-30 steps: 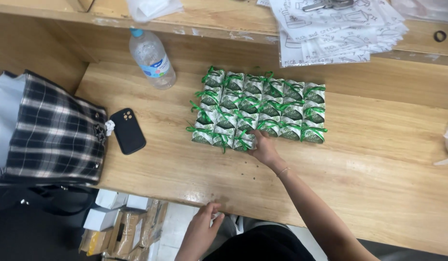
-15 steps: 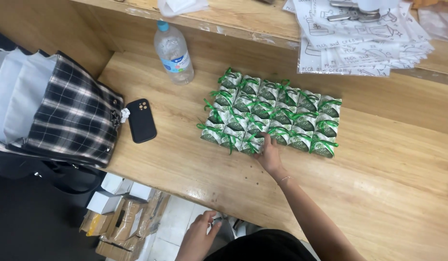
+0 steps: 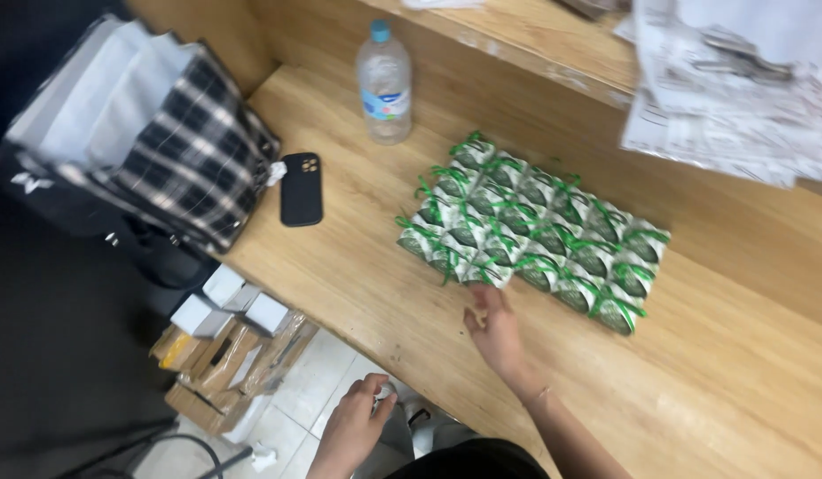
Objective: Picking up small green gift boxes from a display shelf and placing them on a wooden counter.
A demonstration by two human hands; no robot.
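your right hand (image 3: 498, 333) lies on the wooden table (image 3: 357, 257), just at the near edge of the block of small green-and-white packets (image 3: 530, 231) with green ribbon bows. its fingers (image 3: 483, 297) are loosely spread and point toward the packets; the fingertips are touching or almost touching the nearest packet of the front row, i cannot tell which. the hand holds nothing.

the packets lie close together in three rows and make one tilted rectangle on the table.

your left hand (image 3: 353, 430) is below the table edge, well apart from the packets, on the near left of them. its fingers are curled around something small and pale, but it is too small and blurred to say what it is.

left of the packets a black phone (image 3: 301, 188) lies flat on the table, camera side up. behind the packets on the left a clear plastic water bottle (image 3: 384, 82) with a blue cap stands upright. further left than the phone a black-and-white plaid bag (image 3: 176, 151) rests at the table end. behind the packets on the right, a pile of printed papers (image 3: 730, 98) lies on the raised shelf. under the table edge, near left of the packets, small white boxes (image 3: 224, 302) and cardboard cartons (image 3: 224, 364) stand on the floor.
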